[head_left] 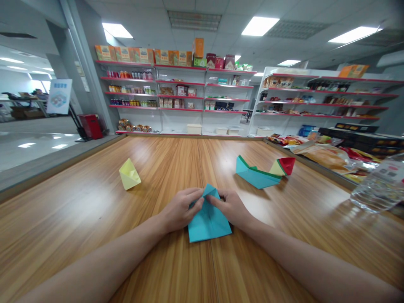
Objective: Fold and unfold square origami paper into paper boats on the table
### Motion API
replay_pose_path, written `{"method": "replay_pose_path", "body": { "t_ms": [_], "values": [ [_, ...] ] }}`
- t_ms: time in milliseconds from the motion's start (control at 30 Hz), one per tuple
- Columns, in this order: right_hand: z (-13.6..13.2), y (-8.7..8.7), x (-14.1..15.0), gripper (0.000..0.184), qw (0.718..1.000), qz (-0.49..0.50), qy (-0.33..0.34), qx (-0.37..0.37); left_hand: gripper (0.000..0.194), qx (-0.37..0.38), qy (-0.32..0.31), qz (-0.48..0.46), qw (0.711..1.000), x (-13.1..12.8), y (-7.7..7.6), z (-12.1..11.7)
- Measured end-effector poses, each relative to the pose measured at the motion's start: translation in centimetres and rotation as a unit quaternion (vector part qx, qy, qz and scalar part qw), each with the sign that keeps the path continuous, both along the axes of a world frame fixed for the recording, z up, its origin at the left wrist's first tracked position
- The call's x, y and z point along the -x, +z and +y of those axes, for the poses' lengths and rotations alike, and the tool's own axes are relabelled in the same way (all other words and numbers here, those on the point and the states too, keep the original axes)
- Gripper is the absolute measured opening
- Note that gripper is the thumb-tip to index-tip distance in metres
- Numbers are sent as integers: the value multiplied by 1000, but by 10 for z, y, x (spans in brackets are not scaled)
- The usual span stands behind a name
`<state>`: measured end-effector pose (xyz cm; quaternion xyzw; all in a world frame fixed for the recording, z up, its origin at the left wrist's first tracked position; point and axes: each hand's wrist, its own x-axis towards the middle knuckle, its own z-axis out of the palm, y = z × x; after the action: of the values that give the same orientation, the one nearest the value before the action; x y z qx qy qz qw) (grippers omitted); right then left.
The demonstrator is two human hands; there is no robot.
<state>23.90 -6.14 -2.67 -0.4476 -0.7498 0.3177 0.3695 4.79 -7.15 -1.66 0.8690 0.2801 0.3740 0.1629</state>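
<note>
A partly folded sheet of blue paper (210, 221) lies in front of me at the middle of the wooden table. Its far end comes to a point, and the near edge is straight and wide. My left hand (184, 208) grips the paper's left side near the tip, thumb on top and fingers around the edge. On the other side my right hand (232, 206) pinches it, its thumb pressed near the centre crease. Some fingertips of both hands are hidden behind the paper.
A yellow folded paper piece (129, 174) stands at the left. At the right are a blue-green paper boat (257, 174) and a red and yellow folded piece (284, 166). A clear plastic bottle (378, 187) stands near the right edge, beside snack packets (325, 153).
</note>
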Motion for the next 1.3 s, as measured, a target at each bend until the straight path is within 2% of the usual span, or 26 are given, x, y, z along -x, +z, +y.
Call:
{"method": "replay_pose_path", "body": {
  "t_ms": [267,367,533,700,800,867,933,1033,1133,1233,1300],
  "values": [
    [1,2,2,33,1000,3,-4,-3,30,-3,-39,-6,999,2,-2,0],
    [2,2,2,34,998,48,-5,28,34,8,-16,-12,1000,1,-5,4],
    [-1,1,1,46,983,161,-25,88,37,12,29,-2,1000,1,-12,9],
    [-4,3,1,34,995,88,7,37,35,30,29,7,999,1,-11,9],
    [0,0,2,26,994,95,-15,43,48,86,59,-60,993,1,-10,9],
    [4,-2,1,24,988,141,-23,58,60,157,99,-150,971,2,-10,12],
    [8,-4,1,25,979,196,-19,61,64,254,112,-240,930,4,-9,16],
    [11,-6,0,27,967,248,-7,59,48,371,54,-308,874,6,-8,21],
    [11,-7,-2,28,970,236,-13,60,34,407,32,-320,855,7,-7,21],
    [11,-7,-4,27,982,179,-49,37,31,416,32,-333,846,8,-8,19],
    [10,-7,-5,24,985,162,-44,34,31,426,11,-343,837,9,-8,19]
  ]
}}
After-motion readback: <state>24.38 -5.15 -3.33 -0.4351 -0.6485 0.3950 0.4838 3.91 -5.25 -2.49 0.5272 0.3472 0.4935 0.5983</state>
